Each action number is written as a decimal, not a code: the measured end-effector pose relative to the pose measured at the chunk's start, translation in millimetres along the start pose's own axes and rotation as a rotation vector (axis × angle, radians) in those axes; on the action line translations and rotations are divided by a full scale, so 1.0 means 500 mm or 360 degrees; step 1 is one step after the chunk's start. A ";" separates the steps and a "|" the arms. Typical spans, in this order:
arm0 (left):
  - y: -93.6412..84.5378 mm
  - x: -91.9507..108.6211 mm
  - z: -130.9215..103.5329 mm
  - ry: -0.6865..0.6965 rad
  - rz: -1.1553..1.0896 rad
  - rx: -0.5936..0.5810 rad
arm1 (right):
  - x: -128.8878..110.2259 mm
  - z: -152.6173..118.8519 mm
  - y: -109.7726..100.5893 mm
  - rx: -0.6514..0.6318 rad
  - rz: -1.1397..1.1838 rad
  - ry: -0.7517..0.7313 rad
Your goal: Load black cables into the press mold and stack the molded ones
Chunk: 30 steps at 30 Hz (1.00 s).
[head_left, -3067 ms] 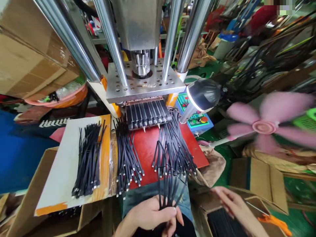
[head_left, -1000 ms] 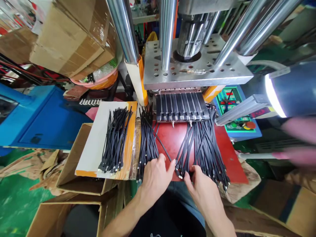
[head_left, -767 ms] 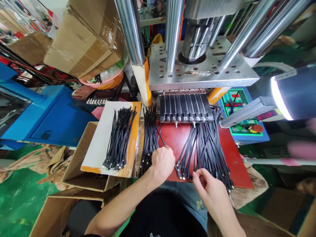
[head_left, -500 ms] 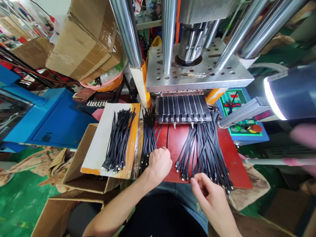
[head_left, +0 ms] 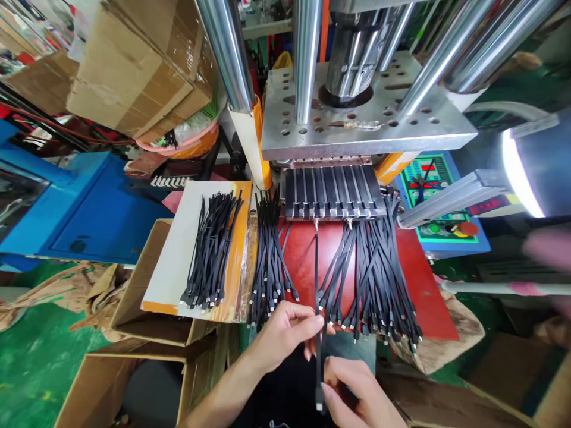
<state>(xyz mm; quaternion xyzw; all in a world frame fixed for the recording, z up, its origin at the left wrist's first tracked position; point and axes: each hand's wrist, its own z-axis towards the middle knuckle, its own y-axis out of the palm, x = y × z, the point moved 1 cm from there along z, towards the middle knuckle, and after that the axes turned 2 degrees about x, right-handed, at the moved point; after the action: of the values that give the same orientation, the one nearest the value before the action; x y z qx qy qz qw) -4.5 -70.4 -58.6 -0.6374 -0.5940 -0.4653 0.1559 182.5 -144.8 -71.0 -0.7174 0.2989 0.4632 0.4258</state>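
A flat black cable (head_left: 317,267) stands upright in view in front of the red work surface (head_left: 300,255). My left hand (head_left: 289,333) pinches it around the middle. Just below, my right hand (head_left: 352,389) has its fingers closed at the cable's lower end, beside the metal-tipped connector. A spread of black cables (head_left: 379,279) lies on the red surface to the right, and a narrower bunch (head_left: 267,261) is on the left. Another pile (head_left: 212,249) rests on the white board (head_left: 172,255). Behind the red surface is a black slotted mould (head_left: 334,191).
A steel press plate (head_left: 366,134) with thick posts stands over the mould. At the right are a control box (head_left: 441,208) and a bright lamp (head_left: 524,172). Open cardboard boxes (head_left: 104,380) stand at lower left; a blue machine (head_left: 98,214) is farther left.
My left hand has left the red surface and moved down and right, now pinching a cable. My right hand has shifted down and left to the same cable. The view has shifted slightly.
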 end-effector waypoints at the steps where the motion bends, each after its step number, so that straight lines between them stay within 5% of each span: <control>1: 0.000 0.001 -0.006 -0.0011 0.0029 -0.0019 | -0.002 -0.001 -0.011 -0.0064 0.0037 0.0022; 6: -0.006 0.010 -0.043 0.0178 0.0511 -0.0106 | -0.021 0.048 -0.070 -0.0195 0.0380 0.0146; 11: -0.016 -0.008 -0.065 0.0198 0.1066 -0.0084 | -0.044 0.150 -0.061 0.0352 0.0806 0.0398; 14: -0.024 0.025 -0.055 0.0163 0.1146 -0.0009 | -0.060 0.176 -0.046 0.0520 0.0748 0.0238; 18: -0.022 0.130 -0.017 0.0634 0.0862 0.0271 | -0.069 0.163 -0.034 0.0473 0.0450 -0.0085; 21: -0.011 0.189 0.010 0.0879 0.0874 0.0228 | -0.066 0.152 -0.027 0.0504 0.0280 -0.0240; 30: -0.004 0.198 0.016 0.0775 0.0680 0.0017 | -0.057 0.154 -0.055 0.0809 0.0163 -0.0577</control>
<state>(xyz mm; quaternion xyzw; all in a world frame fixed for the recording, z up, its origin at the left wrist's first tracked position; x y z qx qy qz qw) -16.7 -3.5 13.6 -0.6169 -0.3945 -0.5576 0.3909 162.4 -62.6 -51.4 -0.4778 0.3600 0.5149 0.6139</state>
